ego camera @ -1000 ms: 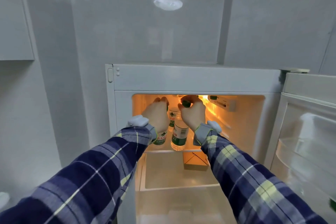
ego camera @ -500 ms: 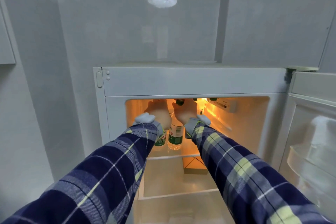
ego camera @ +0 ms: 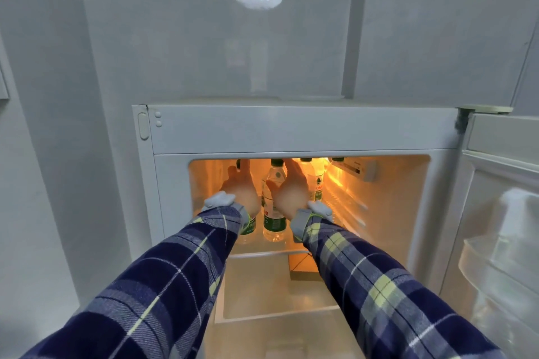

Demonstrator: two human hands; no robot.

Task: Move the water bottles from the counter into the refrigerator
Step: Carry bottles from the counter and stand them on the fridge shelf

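The refrigerator (ego camera: 291, 131) stands open, its top shelf lit orange. My left hand (ego camera: 240, 191) reaches onto that shelf, fingers wrapped round the neck of a clear water bottle (ego camera: 248, 229) with a green label; my wrist hides most of it. A second water bottle (ego camera: 273, 213) with a green cap stands upright on the shelf between my hands. My right hand (ego camera: 291, 194) is just right of it, fingers stretched up and apart, thumb resting against its front. More bottles (ego camera: 317, 181) stand at the back right of the shelf.
The fridge door (ego camera: 501, 227) hangs open on the right with clear door bins. Below the top shelf lie a glass shelf (ego camera: 262, 294) and a small orange carton (ego camera: 300, 267). Grey walls close in on the left and behind.
Both hands have pushed deeper onto the top shelf. My right hand has loosened from the middle bottle's cap and spread its fingers; that bottle now stands on the shelf.
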